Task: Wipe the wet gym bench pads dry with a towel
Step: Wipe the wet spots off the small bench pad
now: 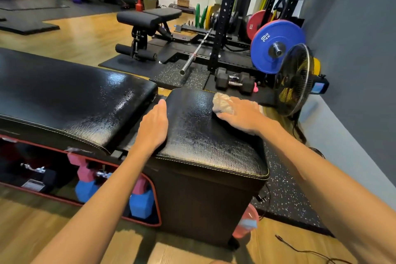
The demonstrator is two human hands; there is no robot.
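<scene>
Two shiny black bench pads lie end to end: a long pad [70,96] on the left and a shorter seat pad [205,135] on the right, both glistening wet. My left hand [153,126] rests flat with straight fingers on the seat pad's left edge, beside the gap between the pads. My right hand [242,115] presses a crumpled beige towel [222,104] onto the far right part of the seat pad; the fingers lie over the cloth, and part of the towel is hidden under the hand.
Under the bench an open storage bay holds pink and blue dumbbells [85,186]. A standing fan [295,79] and a blue 20 kg plate [276,46] stand close on the right. A barbell [196,53], black dumbbells [234,80] and another bench [147,18] lie beyond. A pink container [246,224] sits on the floor.
</scene>
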